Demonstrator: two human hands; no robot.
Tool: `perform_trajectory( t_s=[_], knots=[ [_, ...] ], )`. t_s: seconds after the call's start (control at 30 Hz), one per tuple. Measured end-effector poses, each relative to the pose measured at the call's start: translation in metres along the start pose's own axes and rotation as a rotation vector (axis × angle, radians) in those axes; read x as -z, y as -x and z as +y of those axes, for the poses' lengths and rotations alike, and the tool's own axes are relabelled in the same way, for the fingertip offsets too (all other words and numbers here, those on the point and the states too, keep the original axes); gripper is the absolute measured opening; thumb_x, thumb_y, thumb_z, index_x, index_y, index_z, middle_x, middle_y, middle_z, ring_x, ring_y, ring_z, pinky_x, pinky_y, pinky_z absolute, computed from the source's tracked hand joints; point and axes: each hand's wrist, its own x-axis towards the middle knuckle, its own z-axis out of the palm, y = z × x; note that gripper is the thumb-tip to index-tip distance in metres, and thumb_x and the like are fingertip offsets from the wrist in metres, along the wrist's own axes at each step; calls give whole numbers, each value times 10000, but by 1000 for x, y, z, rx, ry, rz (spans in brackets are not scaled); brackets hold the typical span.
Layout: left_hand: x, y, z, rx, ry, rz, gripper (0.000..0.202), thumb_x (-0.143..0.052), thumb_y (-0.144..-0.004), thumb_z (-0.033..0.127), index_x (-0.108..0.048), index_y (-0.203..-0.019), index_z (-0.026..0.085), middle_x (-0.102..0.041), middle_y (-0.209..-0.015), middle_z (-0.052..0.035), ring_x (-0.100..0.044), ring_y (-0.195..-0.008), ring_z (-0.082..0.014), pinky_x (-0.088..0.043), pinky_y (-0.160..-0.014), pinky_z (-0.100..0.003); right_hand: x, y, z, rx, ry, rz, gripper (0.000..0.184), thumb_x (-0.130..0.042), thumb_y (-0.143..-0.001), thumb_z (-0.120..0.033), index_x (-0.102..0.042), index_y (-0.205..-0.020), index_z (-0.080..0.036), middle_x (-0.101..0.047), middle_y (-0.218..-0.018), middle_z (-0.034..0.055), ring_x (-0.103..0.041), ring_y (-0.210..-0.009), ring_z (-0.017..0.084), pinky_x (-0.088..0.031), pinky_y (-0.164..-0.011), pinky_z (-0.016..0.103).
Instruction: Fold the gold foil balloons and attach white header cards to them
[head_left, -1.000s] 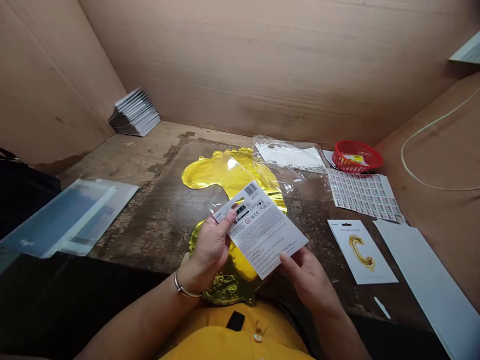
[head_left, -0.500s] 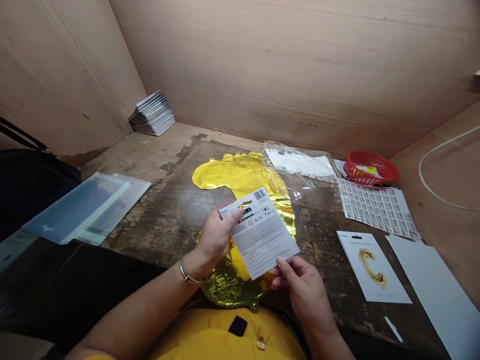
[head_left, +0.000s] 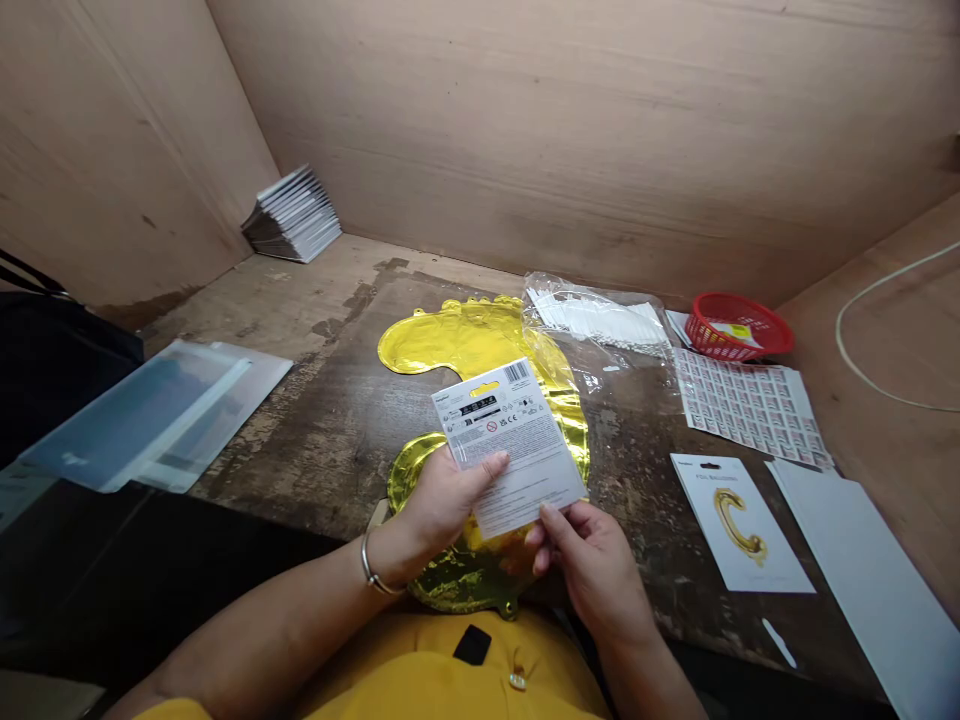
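Note:
Both hands hold a white printed card (head_left: 510,445) with a barcode and small warning symbols on its upward face. My left hand (head_left: 442,505) holds its lower left side, with the thumb lying across the print. My right hand (head_left: 592,570) pinches its lower right edge between thumb and fingers. Under the card and hands lies a flat gold foil balloon (head_left: 480,345) shaped like a foot, with its lower part hidden. A thin bangle (head_left: 371,565) circles my left wrist.
A worn wooden table (head_left: 300,450) is walled by plywood. On it are a plastic bag of white pieces (head_left: 592,315), a red basket (head_left: 739,325), a sticker sheet (head_left: 750,405), a letter C balloon card (head_left: 739,525), white sheets (head_left: 862,580), a packet stack (head_left: 292,215) and translucent sleeves (head_left: 150,420).
The card has risen slightly and turned more upright in my hands. My left thumb has slid lower on its face, and the view has shifted a little.

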Motion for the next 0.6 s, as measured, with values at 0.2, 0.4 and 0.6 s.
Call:
perform_trajectory(
  t_s=[0.2,0.4,0.6],
  knots=[
    [9,-8,7,146,-23,-27,454,-817,-689,282,-672,-1083,112,-701,-1136,-159,-673,-1033,-312,-509,-973,-489,38,4,-36,202,323,235,311,-691,-779,-504,-679,-869,-206,-664,-699,9,-590,-594,137,-487,-528,229],
    [11,-10,21,-162,-642,-117,619,-644,-848,420,-467,-1377,151,-535,-1385,-195,-554,-1234,-347,-468,-1007,-534,18,-30,-21,20,126,27,399,-701,-696,-558,-524,-666,-202,-575,-509,-46,-451,-361,86,-396,-359,214],
    [22,-20,14,-608,-1652,-614,600,-669,-836,439,-504,-1358,194,-486,-1442,-160,-416,-1360,-335,-297,-1137,-546,19,-41,-17,27,524,27,248,-547,-821,-429,-541,-690,-218,-587,-490,-33,-498,-365,132,-375,-387,236]
  ],
)
